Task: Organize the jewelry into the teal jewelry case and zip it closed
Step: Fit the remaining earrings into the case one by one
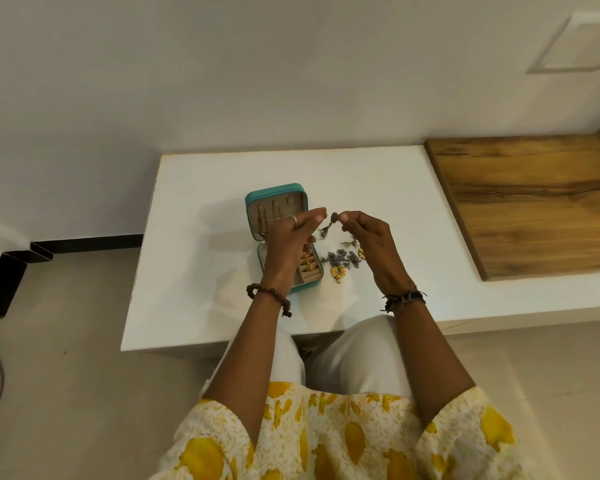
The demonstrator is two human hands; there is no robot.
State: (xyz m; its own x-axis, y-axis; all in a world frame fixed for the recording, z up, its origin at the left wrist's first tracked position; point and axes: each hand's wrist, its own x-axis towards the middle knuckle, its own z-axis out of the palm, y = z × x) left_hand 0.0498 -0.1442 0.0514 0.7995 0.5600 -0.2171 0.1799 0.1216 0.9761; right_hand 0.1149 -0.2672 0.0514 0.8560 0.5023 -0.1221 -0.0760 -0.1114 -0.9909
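Observation:
The teal jewelry case (274,194) lies open on the white table (205,289), lid tilted back, with gold pieces in its beige tray. My right hand (368,237) pinches a dark silver earring (331,220) raised above the table, just right of the case. My left hand (288,237) is raised in front of the case with its fingertips close to the earring; whether they touch it is unclear. A heap of silver jewelry (347,258) and a gold pendant (338,273) lie on the table under my right hand.
A wooden panel (534,209) adjoins the table on the right. A white wall rises behind the table. Beige floor lies to the left, with a black skirting (84,242). My knees sit at the table's near edge.

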